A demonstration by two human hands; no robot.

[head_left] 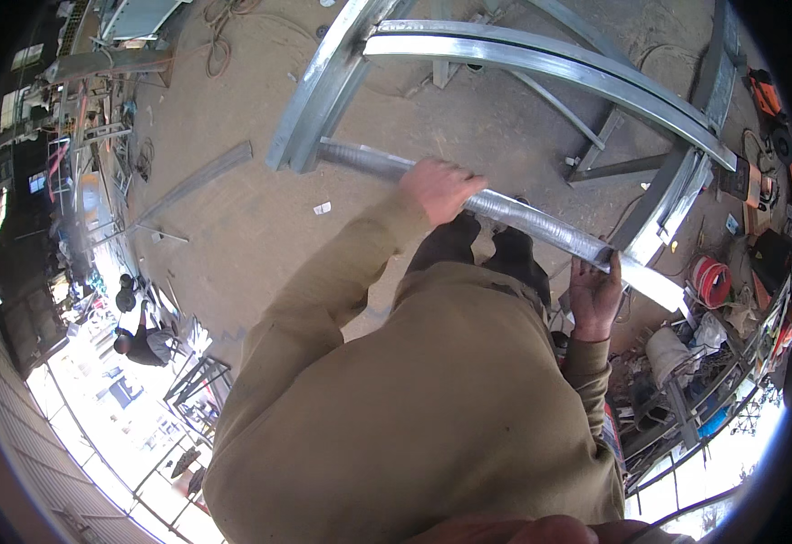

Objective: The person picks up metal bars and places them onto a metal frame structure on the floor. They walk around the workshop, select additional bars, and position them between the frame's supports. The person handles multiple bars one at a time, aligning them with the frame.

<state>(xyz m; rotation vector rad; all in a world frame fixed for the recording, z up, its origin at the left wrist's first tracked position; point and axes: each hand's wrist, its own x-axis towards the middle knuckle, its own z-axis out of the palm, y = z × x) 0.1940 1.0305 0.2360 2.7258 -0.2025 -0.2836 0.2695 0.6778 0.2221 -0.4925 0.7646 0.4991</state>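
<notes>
A long silvery metal bar (541, 220) runs crosswise in front of my body, its left end close to the foot of a steel frame (541, 56). From above, my left hand (441, 189) wraps round the bar left of its middle. Toward the bar's right part, my right hand (594, 295) grips it from the near side, thumb and fingers at its edge. The frame's upright beams and curved crosspiece lie beyond the bar. Whether the bar touches the frame at either end I cannot tell.
Another metal strip (198, 181) lies on the floor at left. At right are a red round reel (710, 280), orange equipment (764, 93) and piled scrap. A cable (217, 45) coils at the far left. Another person (145, 344) is low at the left, near metal racks.
</notes>
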